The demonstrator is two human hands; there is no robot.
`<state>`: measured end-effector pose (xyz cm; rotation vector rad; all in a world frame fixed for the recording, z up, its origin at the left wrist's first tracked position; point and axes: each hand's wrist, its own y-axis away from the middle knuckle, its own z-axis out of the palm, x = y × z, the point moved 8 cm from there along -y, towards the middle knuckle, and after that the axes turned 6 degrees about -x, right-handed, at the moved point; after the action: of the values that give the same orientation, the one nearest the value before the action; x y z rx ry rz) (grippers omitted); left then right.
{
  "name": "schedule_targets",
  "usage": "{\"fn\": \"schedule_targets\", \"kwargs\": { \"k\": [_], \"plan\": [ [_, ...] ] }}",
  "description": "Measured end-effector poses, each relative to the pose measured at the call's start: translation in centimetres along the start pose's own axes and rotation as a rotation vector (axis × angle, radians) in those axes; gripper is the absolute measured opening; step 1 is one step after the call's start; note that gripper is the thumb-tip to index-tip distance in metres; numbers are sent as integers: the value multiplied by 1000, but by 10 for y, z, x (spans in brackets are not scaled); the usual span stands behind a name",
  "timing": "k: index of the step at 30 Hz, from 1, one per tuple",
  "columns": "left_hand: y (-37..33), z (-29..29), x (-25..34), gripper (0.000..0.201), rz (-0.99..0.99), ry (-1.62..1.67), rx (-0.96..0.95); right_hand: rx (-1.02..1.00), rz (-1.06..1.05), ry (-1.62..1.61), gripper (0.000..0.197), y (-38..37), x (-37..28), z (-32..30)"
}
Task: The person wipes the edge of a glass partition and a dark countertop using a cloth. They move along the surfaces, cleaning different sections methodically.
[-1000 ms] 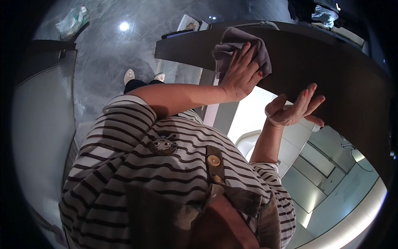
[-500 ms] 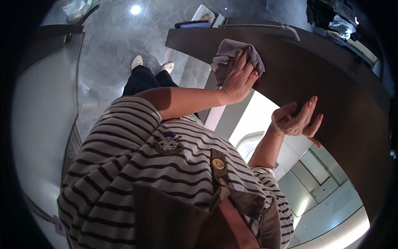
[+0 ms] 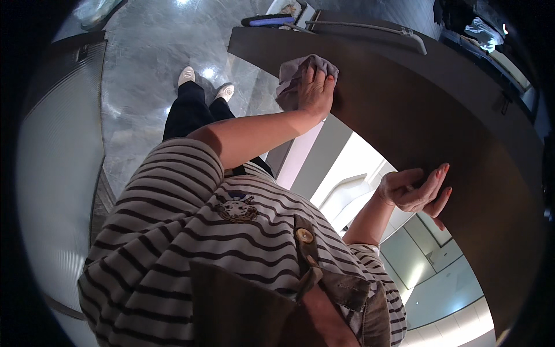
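My left hand (image 3: 317,95) presses a greyish-mauve cloth (image 3: 289,80) against the near edge of a broad dark brown panel (image 3: 399,110). The cloth is bunched under the fingers, and part of it hangs past the panel's edge. Farther right, my right hand (image 3: 413,189) is held palm up beside the same panel, with its fingers apart and slightly curled. It holds nothing. Whether its fingertips touch the panel, I cannot tell.
A long bar handle (image 3: 370,26) runs along the panel's far side. Behind its left end lie a purple-backed brush (image 3: 269,21) and a white tray (image 3: 286,8). A ribbed translucent door (image 3: 63,144) stands at left. Bright fittings (image 3: 347,191) show below the panel.
My left hand and the cloth have slid left along the panel's edge, and the cloth is more bunched. My right hand sits slightly lower in view, still open.
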<state>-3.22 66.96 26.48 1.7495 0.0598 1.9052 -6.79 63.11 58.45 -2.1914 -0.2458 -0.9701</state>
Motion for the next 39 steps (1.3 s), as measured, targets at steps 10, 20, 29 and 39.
{"fn": "schedule_targets", "kwargs": {
  "k": [10, 20, 29, 39],
  "plan": [
    [10, -11, -2, 50, 25, 6, 102, -59, -15, 56, 25, -3, 0, -7],
    [-26, -15, -68, 51, -207, -8, 59, -31, -18, 71, 24, -4, -1, -8],
    [-34, -20, 7, 45, 93, -12, 100, -56, 16, 30, 27, -1, 4, -3],
    [30, -12, 114, 35, 502, -111, -20, -10, 58, -47, 27, 3, 1, 4]
  ]
}}
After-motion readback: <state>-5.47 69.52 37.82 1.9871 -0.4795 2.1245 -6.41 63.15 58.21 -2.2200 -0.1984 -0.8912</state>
